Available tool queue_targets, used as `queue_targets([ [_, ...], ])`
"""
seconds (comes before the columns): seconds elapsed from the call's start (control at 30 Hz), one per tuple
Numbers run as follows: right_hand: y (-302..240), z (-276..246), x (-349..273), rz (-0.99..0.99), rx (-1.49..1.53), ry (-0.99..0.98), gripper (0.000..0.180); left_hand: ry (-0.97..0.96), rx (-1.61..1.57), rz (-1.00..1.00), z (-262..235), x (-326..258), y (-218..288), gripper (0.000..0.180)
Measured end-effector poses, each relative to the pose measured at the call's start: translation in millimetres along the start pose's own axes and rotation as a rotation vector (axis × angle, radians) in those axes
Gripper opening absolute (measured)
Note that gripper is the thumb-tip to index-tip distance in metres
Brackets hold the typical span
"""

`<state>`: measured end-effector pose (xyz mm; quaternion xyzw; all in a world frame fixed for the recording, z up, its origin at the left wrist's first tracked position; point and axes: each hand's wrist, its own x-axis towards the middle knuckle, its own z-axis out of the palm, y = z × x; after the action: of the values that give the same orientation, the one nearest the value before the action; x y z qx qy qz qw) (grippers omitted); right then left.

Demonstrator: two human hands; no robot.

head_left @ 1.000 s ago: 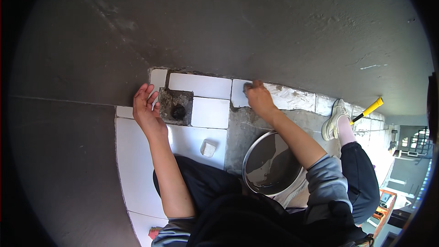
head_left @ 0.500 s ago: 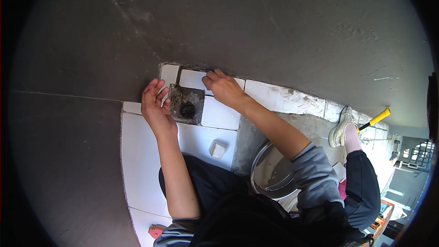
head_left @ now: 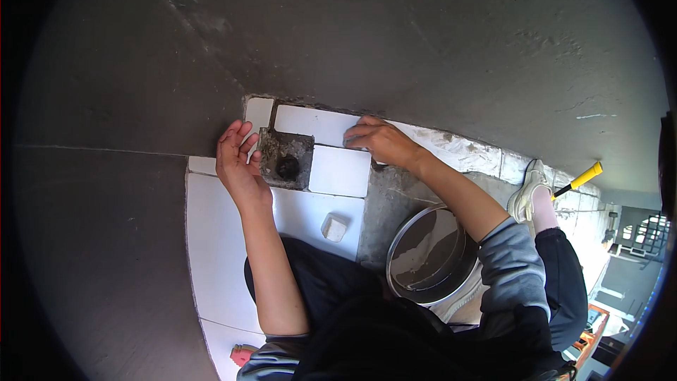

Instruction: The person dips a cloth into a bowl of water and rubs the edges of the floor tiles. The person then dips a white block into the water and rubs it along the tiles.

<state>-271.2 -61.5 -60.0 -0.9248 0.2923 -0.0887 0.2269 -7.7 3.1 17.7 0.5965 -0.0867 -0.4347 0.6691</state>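
My right hand (head_left: 384, 144) has its fingers bent down and closed on the right end of a long white tile (head_left: 310, 122) along the foot of the wall; the fingertips' exact contact is partly hidden. Below that strip lies a smaller white tile (head_left: 340, 171), beside a square recess (head_left: 302, 152) with a rough grey bottom and a dark round hole. My left hand (head_left: 238, 166) is open at the recess's left side, fingers loosely curled and apart, holding nothing. A narrow upright white tile (head_left: 258, 111) sits above it.
A small whitish block (head_left: 334, 227) rests on the white floor tile (head_left: 293, 212). Right of it stands a round metal basin (head_left: 431, 254) with grey contents, on bare grey floor. A yellow-handled tool (head_left: 585, 176) leans near a shoe (head_left: 529, 194). The dark wall (head_left: 338, 28) rises beyond.
My right hand has slid rightward along the long tile, uncovering its middle. The right forearm has shifted too, so more of the basin shows. My left hand stays nearly still.
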Motion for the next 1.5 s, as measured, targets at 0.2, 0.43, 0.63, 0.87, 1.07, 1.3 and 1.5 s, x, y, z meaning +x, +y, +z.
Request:
queue_targets([
  [0.2,2,-8,-34,0.103,-0.002,0.012,0.035,0.005,0.009,0.0,0,0,-1,0.03],
  [0.43,-29,-46,-50,0.765,0.882,0.296,0.022,-0.009,0.01,-0.005,2,2,-5,0.03],
  [0.63,-84,-70,-117,0.757,1.764,0.64,0.026,-0.014,0.013,-0.019,-2,4,-10,0.03],
  [0.87,-133,-49,-200,0.869,1.596,0.671,0.028,-0.001,-0.002,0.015,-4,8,-13,0.029],
  [1.07,-177,-22,-193,0.939,0.247,0.327,0.031,0.024,0.003,0.025,-10,6,-14,0.03],
  [1.3,-173,-4,-214,0.896,0.219,0.306,0.027,0.012,0.031,0.027,-11,8,-19,0.032],
  [1.5,-164,-14,-219,1.095,0.641,0.493,0.02,0.009,0.009,0.034,-12,11,-19,0.032],
])
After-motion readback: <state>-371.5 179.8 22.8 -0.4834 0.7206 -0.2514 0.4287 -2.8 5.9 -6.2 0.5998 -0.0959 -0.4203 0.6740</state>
